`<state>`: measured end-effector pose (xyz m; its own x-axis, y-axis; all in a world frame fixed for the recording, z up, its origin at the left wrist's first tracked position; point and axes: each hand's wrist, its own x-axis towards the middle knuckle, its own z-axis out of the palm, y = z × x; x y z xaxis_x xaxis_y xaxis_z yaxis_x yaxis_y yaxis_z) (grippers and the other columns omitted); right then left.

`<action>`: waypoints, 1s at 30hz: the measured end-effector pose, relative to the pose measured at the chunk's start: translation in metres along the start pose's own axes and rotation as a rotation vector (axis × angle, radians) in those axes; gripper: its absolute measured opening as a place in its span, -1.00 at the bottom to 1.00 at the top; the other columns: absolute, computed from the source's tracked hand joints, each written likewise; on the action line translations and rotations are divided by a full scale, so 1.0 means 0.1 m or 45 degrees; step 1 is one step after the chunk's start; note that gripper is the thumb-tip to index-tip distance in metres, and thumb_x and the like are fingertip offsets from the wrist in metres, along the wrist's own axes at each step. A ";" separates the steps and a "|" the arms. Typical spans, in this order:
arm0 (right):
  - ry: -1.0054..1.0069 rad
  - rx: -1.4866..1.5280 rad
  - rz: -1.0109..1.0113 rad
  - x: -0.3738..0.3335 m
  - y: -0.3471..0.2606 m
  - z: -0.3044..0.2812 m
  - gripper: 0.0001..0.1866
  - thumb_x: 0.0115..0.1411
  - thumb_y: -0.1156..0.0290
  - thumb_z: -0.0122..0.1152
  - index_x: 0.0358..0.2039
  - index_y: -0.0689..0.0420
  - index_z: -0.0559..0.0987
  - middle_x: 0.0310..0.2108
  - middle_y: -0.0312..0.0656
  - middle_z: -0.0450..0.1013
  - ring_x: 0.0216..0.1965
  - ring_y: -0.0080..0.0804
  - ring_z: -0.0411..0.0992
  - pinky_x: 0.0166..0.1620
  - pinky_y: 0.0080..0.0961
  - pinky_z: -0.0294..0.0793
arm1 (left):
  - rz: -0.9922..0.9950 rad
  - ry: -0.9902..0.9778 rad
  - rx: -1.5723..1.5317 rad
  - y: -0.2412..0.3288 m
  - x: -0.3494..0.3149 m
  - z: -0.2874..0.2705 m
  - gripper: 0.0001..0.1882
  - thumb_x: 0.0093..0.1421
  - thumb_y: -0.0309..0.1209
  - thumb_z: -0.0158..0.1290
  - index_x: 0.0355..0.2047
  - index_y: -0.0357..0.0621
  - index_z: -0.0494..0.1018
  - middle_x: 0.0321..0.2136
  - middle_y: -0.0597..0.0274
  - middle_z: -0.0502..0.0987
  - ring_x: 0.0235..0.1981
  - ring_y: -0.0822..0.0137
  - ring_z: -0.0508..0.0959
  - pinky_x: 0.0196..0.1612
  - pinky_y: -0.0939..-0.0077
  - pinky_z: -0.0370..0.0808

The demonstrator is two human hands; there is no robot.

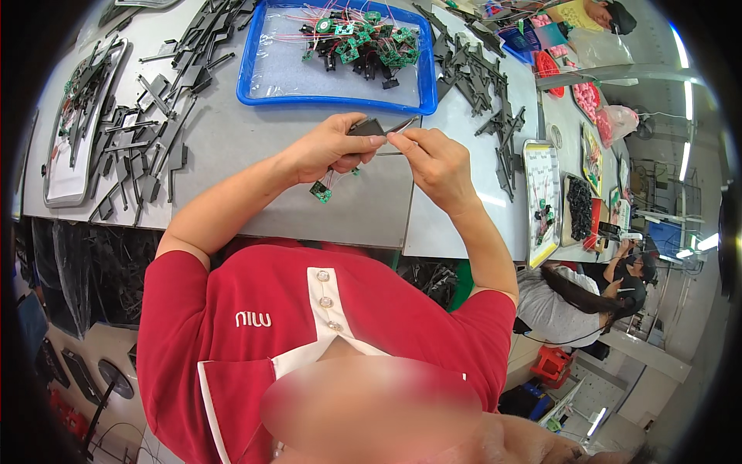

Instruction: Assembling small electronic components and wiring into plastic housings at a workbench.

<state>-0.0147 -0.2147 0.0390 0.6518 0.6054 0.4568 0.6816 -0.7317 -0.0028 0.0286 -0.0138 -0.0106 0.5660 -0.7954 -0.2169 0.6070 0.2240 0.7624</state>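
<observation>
My left hand (328, 147) is shut on a small dark grey plastic part (365, 126), held above the grey table (232, 131). A little green circuit board (321, 192) dangles on thin wires below that hand. My right hand (433, 162) pinches a thin grey pointed tool or strip (402, 124), whose tip touches the plastic part. Both hands meet just in front of the blue tray (255, 97).
The blue tray holds a pile of green circuit boards (363, 42) with red wires. Black plastic pieces (147, 131) lie scattered at left and more black pieces (479, 77) at right. A white tray (58, 178) sits far left, a metal tray (541, 201) at right. A seated co-worker (572, 301) works at right.
</observation>
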 end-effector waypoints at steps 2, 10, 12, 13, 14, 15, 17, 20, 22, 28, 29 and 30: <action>0.057 0.010 -0.018 0.01 -0.01 0.04 -0.68 -0.19 0.62 0.17 -0.34 0.04 0.57 -0.44 -0.34 0.45 -0.54 -0.45 0.40 -0.55 -0.59 0.40 | 0.013 0.025 0.043 0.00 0.00 0.00 -0.85 0.19 -0.33 -0.01 -0.39 -0.12 0.31 -0.62 0.37 0.33 -0.75 0.67 0.11 -0.72 0.73 -0.05; 0.369 0.048 -0.038 -0.15 0.12 0.22 -0.54 -0.22 0.63 0.19 -0.21 0.00 0.59 -0.46 -0.39 0.40 -0.63 -0.53 0.29 -0.62 -0.65 0.29 | -0.161 -0.121 -0.362 0.12 -0.05 -0.04 -0.87 0.21 -0.42 -0.07 -0.26 -0.18 0.30 -0.59 0.37 0.32 -0.75 0.71 0.08 -0.76 0.80 -0.09; 0.368 -0.013 -0.040 -0.18 0.13 0.26 -0.52 -0.22 0.63 0.18 -0.18 -0.01 0.59 -0.47 -0.41 0.39 -0.63 -0.55 0.27 -0.62 -0.66 0.28 | -0.218 -0.148 -0.456 0.14 -0.05 -0.04 -0.86 0.22 -0.42 -0.08 -0.25 -0.19 0.30 -0.59 0.37 0.32 -0.76 0.71 0.07 -0.76 0.81 -0.09; 0.371 -0.029 -0.049 -0.18 0.14 0.28 -0.51 -0.23 0.62 0.18 -0.18 -0.02 0.59 -0.46 -0.42 0.39 -0.63 -0.56 0.27 -0.62 -0.67 0.28 | -0.279 -0.177 -0.548 0.15 -0.05 -0.04 -0.86 0.22 -0.42 -0.08 -0.24 -0.20 0.30 -0.59 0.37 0.31 -0.76 0.71 0.07 -0.76 0.81 -0.09; 0.375 -0.046 -0.057 -0.18 0.14 0.29 -0.50 -0.24 0.62 0.18 -0.18 -0.02 0.59 -0.46 -0.42 0.38 -0.63 -0.56 0.26 -0.61 -0.67 0.28 | -0.280 -0.180 -0.548 0.16 -0.05 -0.04 -0.86 0.22 -0.42 -0.08 -0.24 -0.20 0.30 -0.59 0.37 0.31 -0.76 0.71 0.07 -0.76 0.81 -0.09; 0.374 -0.048 -0.056 -0.17 0.14 0.29 -0.50 -0.24 0.62 0.18 -0.18 -0.02 0.59 -0.46 -0.42 0.38 -0.63 -0.56 0.26 -0.61 -0.67 0.28 | -0.298 -0.174 -0.579 0.16 -0.06 -0.04 -0.85 0.22 -0.42 -0.09 -0.23 -0.21 0.30 -0.59 0.37 0.31 -0.76 0.71 0.06 -0.76 0.81 -0.09; 0.359 -0.077 -0.061 -0.16 0.13 0.31 -0.49 -0.25 0.61 0.18 -0.18 -0.01 0.58 -0.45 -0.43 0.38 -0.61 -0.56 0.27 -0.61 -0.67 0.29 | -0.316 -0.165 -0.609 0.15 -0.05 -0.04 -0.84 0.23 -0.42 -0.09 -0.22 -0.21 0.30 -0.58 0.37 0.31 -0.76 0.71 0.06 -0.76 0.81 -0.09; 0.334 -0.074 -0.071 -0.14 0.12 0.26 -0.50 -0.26 0.60 0.17 -0.18 0.00 0.58 -0.44 -0.42 0.39 -0.59 -0.56 0.29 -0.60 -0.67 0.30 | -0.173 -0.181 -0.419 0.12 -0.04 -0.04 -0.84 0.22 -0.39 -0.07 -0.24 -0.20 0.31 -0.59 0.39 0.31 -0.76 0.71 0.07 -0.75 0.80 -0.08; 0.302 -0.063 -0.061 -0.12 0.09 0.23 -0.47 -0.25 0.66 0.16 -0.16 0.01 0.57 -0.42 -0.39 0.39 -0.57 -0.52 0.31 -0.57 -0.64 0.33 | -0.119 -0.098 -0.275 0.12 -0.05 0.00 -0.86 0.21 -0.35 -0.03 -0.34 -0.15 0.31 -0.61 0.40 0.30 -0.76 0.70 0.08 -0.75 0.78 -0.08; 0.281 -0.086 -0.019 -0.09 -0.01 0.20 -0.46 -0.24 0.71 0.16 -0.15 0.03 0.57 -0.41 -0.35 0.39 -0.54 -0.49 0.35 -0.54 -0.62 0.36 | -0.015 0.048 -0.095 0.08 -0.05 0.07 -0.82 0.17 -0.33 0.03 -0.46 -0.08 0.27 -0.64 0.42 0.29 -0.75 0.70 0.10 -0.74 0.76 -0.08; 0.277 -0.087 -0.012 -0.09 -0.01 0.20 -0.46 -0.24 0.71 0.16 -0.15 0.03 0.57 -0.42 -0.34 0.40 -0.53 -0.49 0.35 -0.54 -0.63 0.36 | -0.015 0.047 -0.094 0.08 -0.05 0.06 -0.82 0.17 -0.33 0.03 -0.46 -0.08 0.27 -0.64 0.42 0.29 -0.75 0.70 0.10 -0.74 0.76 -0.08; 0.278 -0.088 -0.012 -0.09 -0.01 0.20 -0.46 -0.24 0.71 0.16 -0.15 0.03 0.57 -0.42 -0.34 0.40 -0.53 -0.49 0.35 -0.54 -0.63 0.36 | -0.009 0.036 -0.087 0.08 -0.05 0.06 -0.82 0.17 -0.34 0.03 -0.45 -0.08 0.27 -0.64 0.42 0.29 -0.75 0.70 0.10 -0.74 0.76 -0.08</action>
<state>-0.0149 -0.2131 0.0175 0.5529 0.5359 0.6380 0.6580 -0.7506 0.0602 0.0277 -0.0116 -0.0001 0.5761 -0.7813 -0.2400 0.6474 0.2571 0.7175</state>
